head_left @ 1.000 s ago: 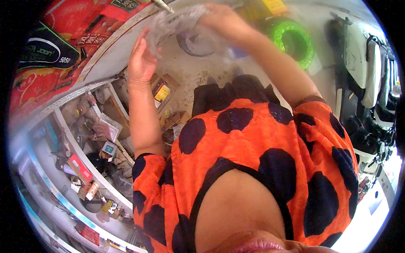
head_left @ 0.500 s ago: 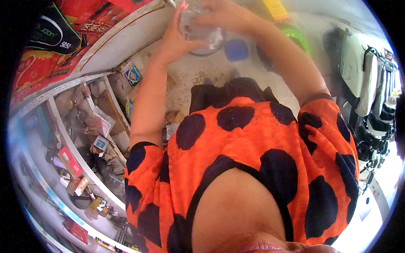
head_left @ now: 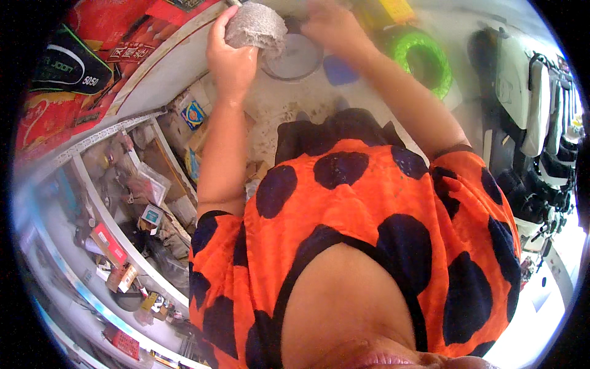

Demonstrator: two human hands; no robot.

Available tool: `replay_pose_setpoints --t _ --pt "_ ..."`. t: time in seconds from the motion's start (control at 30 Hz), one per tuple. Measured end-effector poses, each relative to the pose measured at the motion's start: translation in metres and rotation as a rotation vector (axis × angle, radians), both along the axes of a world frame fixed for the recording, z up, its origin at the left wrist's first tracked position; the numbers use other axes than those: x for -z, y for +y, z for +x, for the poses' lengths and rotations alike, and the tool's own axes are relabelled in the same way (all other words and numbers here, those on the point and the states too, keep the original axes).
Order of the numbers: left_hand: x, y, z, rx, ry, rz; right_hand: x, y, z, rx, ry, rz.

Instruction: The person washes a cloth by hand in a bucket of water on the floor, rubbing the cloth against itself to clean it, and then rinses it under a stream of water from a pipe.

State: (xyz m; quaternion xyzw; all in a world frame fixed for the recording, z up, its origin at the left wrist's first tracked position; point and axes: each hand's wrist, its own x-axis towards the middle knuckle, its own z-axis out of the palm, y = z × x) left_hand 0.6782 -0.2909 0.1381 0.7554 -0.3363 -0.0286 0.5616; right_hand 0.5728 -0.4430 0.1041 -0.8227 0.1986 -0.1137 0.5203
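Note:
My left hand (head_left: 232, 64) is raised at the top of the view, with its fingers wrapped round a bunched grey cloth (head_left: 255, 27). The cloth looks wet and forms a rounded wad above the palm. Just right of it, on the floor, stands a round basin (head_left: 295, 58) with a dark rim. Near the basin's right side hovers my right hand (head_left: 335, 27), apart from the cloth. Motion blurs its fingers, so their shape cannot be made out.
A blue flat object (head_left: 340, 70) lies beside the basin. Farther right are a bright green coil (head_left: 421, 58) and a yellow box (head_left: 393, 11). Cluttered shelves (head_left: 132, 246) stand at left, below a red-covered surface (head_left: 67, 120). Dark and white goods (head_left: 541, 117) hang at right.
Both hands were over the basin. My left hand has moved left and up, now holding the bunched cloth; my right hand has drawn to the right. The green coil shows more fully.

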Motion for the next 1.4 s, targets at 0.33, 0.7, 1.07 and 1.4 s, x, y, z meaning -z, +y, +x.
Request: replay_pose_setpoints --t 0.33,0.7,1.07,1.4 --pt "-0.014 -0.040 -0.042 0.114 0.024 -0.427 -0.060 0.039 0.012 -0.123 -0.447 0.728" --pt "0.025 -0.013 -0.023 0.412 1.452 -0.649 -0.034 0.009 0.014 -0.270 -0.520 1.501" --pt "-0.014 -0.014 -0.038 0.863 1.376 -0.445 -0.079 -0.019 0.031 -0.716 -0.390 0.561" --pt "0.016 -0.039 0.024 0.380 0.630 0.197 -0.066 -0.008 0.077 -0.155 -0.384 -0.132"
